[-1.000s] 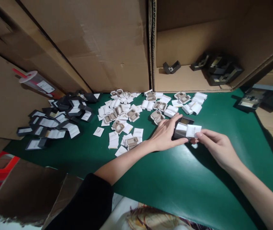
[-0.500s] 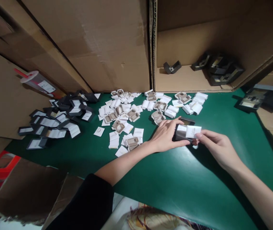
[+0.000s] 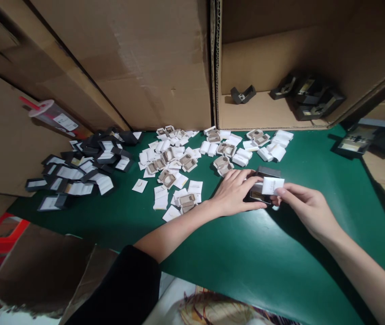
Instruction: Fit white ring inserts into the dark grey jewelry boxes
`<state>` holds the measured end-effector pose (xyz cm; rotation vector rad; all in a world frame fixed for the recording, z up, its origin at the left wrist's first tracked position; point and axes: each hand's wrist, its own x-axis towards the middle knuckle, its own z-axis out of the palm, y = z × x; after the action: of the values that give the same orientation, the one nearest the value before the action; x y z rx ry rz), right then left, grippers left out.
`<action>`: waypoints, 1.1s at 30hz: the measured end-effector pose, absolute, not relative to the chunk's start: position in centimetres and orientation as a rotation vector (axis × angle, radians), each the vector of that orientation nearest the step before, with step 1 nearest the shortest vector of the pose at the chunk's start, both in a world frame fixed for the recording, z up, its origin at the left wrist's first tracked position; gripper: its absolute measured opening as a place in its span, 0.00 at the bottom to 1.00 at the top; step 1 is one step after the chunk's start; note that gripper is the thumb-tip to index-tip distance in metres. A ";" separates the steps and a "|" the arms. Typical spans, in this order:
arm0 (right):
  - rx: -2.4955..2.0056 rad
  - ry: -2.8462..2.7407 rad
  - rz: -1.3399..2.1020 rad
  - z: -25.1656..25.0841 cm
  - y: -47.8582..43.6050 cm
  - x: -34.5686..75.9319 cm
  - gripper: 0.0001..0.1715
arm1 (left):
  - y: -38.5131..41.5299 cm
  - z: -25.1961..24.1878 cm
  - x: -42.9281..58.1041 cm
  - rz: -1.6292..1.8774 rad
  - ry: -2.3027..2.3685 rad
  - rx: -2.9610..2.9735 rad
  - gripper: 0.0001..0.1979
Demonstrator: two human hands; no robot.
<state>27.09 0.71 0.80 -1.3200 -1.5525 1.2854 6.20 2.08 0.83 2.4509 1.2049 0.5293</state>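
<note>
My left hand (image 3: 235, 192) grips a small black box (image 3: 263, 174) that sits open on the green table (image 3: 246, 262), its fingers wrapped round the near side. My right hand (image 3: 305, 207) pinches a small white card (image 3: 272, 185) at the box's opening. A spread of white cards and beige inserts (image 3: 185, 158) lies just behind and left of my left hand.
A pile of black box parts with white cards (image 3: 77, 169) lies at the left. A plastic cup with a red straw (image 3: 52, 115) leans at the far left. An open cardboard carton (image 3: 280, 113) behind holds several black boxes (image 3: 310, 97). More dark boxes (image 3: 361, 137) sit at the right.
The black box has tipped and opened wider under my left hand, whose fingers have slid over it. My right hand has held the white card in nearly the same place.
</note>
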 end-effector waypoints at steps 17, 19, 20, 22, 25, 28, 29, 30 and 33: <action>-1.160 -1.618 0.450 -0.6 0.5 27.5 0.18 | 2.0 0.1 6.4 0.588 1.196 2.594 0.34; -1.151 -1.611 0.472 -0.6 0.4 27.4 0.19 | 2.0 0.2 6.3 0.603 1.183 2.598 0.33; -1.155 -1.655 0.434 -0.4 0.4 27.4 0.16 | 2.0 0.2 6.3 0.609 1.172 2.598 0.32; -1.161 -1.769 0.333 0.1 0.5 27.4 0.11 | 1.9 0.2 6.3 0.615 1.154 2.595 0.30; -1.156 -1.844 0.323 0.9 0.6 27.4 0.10 | 1.8 0.2 6.3 0.616 1.146 2.593 0.29; -1.185 -1.827 0.375 0.9 0.6 27.3 0.12 | 1.8 0.1 6.3 0.623 1.144 2.588 0.31; -1.198 -1.821 0.382 0.9 0.6 27.3 0.12 | 1.8 0.1 6.3 0.629 1.147 2.582 0.32; -1.210 -1.809 0.391 0.7 0.6 27.3 0.12 | 1.8 0.1 6.3 0.635 1.150 2.575 0.33; -1.217 -1.763 0.412 0.5 0.7 27.2 0.11 | 1.8 0.1 6.4 0.643 1.152 2.566 0.33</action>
<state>27.22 0.66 0.49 -1.2174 -1.7627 0.4123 6.35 1.85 0.13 2.5661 1.1517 0.6433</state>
